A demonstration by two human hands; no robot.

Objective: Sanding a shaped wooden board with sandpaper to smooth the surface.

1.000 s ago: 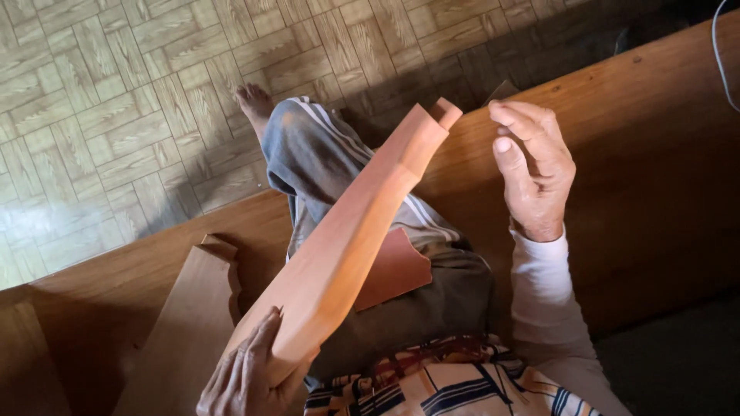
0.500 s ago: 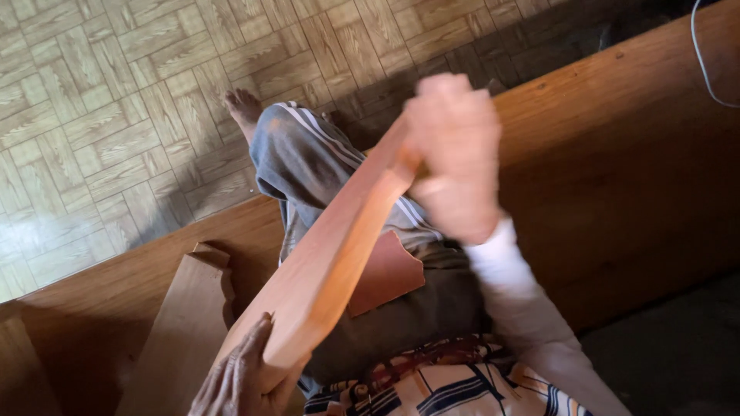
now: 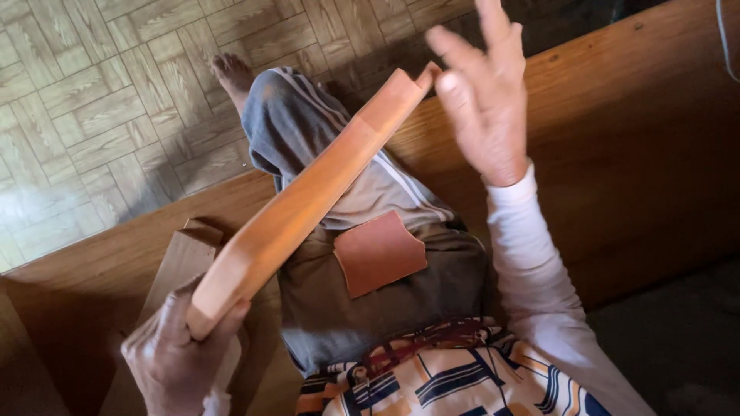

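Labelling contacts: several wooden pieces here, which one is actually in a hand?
The long reddish-orange wooden strip, gripped at its near end by the left hand. The pale board lies unheld beneath; the right hand is open beside the strip's tip.

leather patch [image 3: 379,260] on lap | wooden bench [image 3: 640,154] | parquet floor [image 3: 100,100]

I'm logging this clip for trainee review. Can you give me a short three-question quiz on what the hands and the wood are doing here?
1. True or false: the left hand holds the lower end of the long wooden piece.
2. The right hand is: A) clenched round the piece, B) open, fingers spread near its top end, C) flat on the lap.
3. What lies on the lap?

Key:
1. True.
2. B.
3. A small reddish-brown patch, flat and apart from both hands.
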